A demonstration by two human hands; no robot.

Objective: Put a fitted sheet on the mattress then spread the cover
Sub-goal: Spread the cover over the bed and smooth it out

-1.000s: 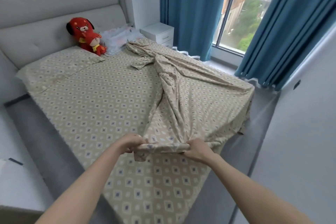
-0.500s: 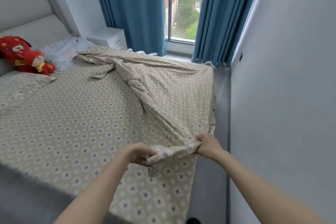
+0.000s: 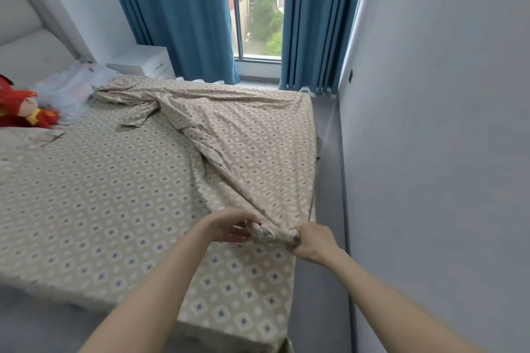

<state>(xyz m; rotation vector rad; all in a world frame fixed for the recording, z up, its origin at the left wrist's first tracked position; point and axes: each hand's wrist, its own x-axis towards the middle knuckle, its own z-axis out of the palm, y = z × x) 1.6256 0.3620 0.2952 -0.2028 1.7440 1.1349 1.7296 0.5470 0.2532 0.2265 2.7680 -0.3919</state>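
Bunched corner of the cover [image 3: 243, 152] was clenched in the right grip [image 3: 312, 241] and pinched by the left grip [image 3: 229, 226], near the bed's right edge. The rest was draped, crumpled, diagonally across the fitted sheet [image 3: 100, 195] on the mattress. Red plush toy [image 3: 25, 112] was seen by the headboard [image 3: 20, 23]; nightstand [image 3: 143, 61], blue curtains [image 3: 177, 8] and window [image 3: 258, 8] beyond; grey wall [image 3: 430, 123] at right.

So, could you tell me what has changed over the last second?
Both hands pulled the cover by its bunched end rightward across the fitted sheet to its right edge, drawing closer together. The left hand and right hand still grip it; its far end and the red plush toy stayed put.
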